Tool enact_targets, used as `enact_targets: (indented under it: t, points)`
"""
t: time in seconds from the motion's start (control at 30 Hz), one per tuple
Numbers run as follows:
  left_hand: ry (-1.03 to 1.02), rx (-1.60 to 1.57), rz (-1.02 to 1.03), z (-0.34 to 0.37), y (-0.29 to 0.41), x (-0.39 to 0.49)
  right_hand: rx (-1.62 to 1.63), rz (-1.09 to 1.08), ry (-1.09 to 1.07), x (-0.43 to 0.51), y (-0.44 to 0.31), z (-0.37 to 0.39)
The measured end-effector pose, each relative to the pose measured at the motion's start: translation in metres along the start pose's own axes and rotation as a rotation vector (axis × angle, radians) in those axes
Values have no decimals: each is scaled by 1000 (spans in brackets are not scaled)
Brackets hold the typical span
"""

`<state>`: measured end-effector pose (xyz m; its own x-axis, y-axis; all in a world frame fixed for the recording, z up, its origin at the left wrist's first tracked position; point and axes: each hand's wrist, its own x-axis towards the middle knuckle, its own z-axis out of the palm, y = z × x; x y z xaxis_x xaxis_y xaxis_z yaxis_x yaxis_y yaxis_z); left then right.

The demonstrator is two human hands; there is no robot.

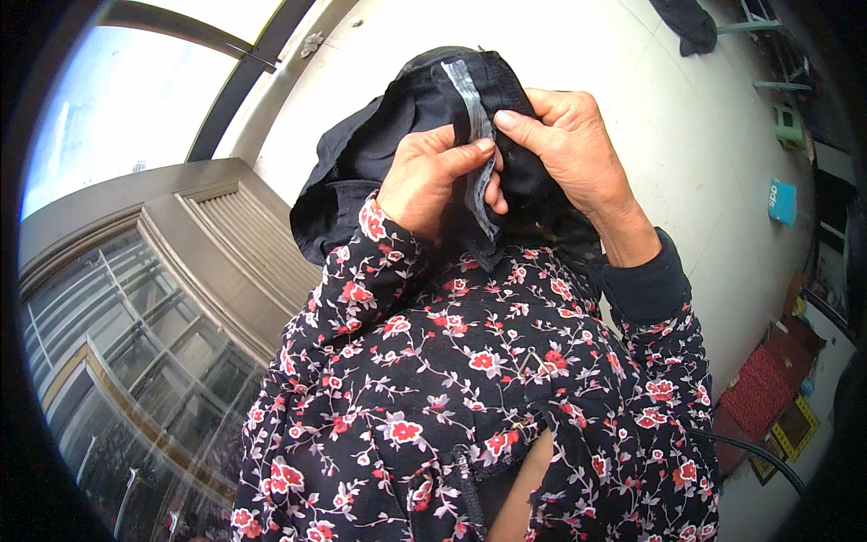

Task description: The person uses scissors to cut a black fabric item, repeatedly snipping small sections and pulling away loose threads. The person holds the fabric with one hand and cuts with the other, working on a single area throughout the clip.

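Note:
A black cloth garment [366, 156] is bunched above my lap, with its edge turned outward. Along it runs a narrow grey fabric strip [464, 85], frayed at its ends. My left hand [433, 176] grips the strip and the cloth beneath it, thumb on top and fingertips showing from behind. Just to the right, my right hand [576, 146] pinches the black cloth beside the strip between thumb and fingers. Folds of cloth hide some of the right fingers. Both hands are close together, with the strip running between them.
On the left stands a door [230, 210] with a glazed panel. Pale floor [650, 135] spreads beyond the cloth. To the right lie a blue packet [782, 203] bearing writing, a green stool [789, 127] and a red patterned cloth [753, 389]. A black cable [758, 450] runs beside me.

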<state>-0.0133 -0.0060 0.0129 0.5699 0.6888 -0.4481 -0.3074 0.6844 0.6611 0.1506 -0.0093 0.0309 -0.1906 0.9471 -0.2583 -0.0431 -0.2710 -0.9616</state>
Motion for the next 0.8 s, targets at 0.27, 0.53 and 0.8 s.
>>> enact_targets:
  t: [0.27,0.53,0.8]
  points:
    - [110,28,48,-1,5,-3,-366,-189,-97,2,-10,-2]
    - [76,-129,45,-11,-2,-6,-188,-77,-47,9,5,-2]
    - [96,-196,-28,-22,-8,-2,-213,65,-7,14,12,-10]
